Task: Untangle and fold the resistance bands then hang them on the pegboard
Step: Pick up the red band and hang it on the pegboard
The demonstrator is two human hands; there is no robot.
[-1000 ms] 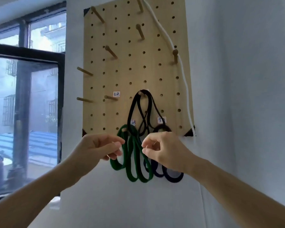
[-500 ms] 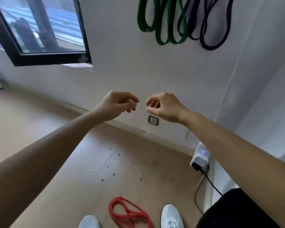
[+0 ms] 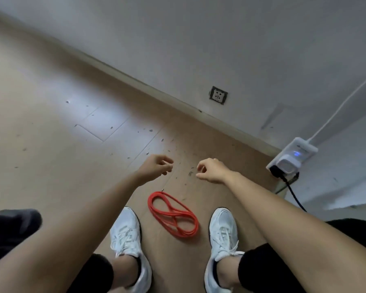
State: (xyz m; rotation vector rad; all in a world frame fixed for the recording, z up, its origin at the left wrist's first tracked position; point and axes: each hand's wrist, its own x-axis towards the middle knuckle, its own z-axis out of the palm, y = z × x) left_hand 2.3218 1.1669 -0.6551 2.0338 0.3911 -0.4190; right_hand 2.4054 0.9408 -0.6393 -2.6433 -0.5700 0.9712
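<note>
Wood-look flooring filled the head view, meeting a grey wall along a skirting line. Small dark specks were scattered on the floor near the centre. A wall socket sat low on the wall. At right, a white power strip with a blue light stood against the wall, with a black plug and cable running from it.

Red band: lay on the floor in tangled overlapping loops, between the two white shoes, nearer the right shoe. Nothing touched it.

Left hand: extended forward above the floor, fingers loosely curled, thumb close to the fingertips, gripping nothing.

Right hand: extended level with the left, apart from it, fingers curled loosely inward, gripping nothing.

Both hands were positioned beyond the band, clear of it. Dark trouser legs showed above both shoes.
</note>
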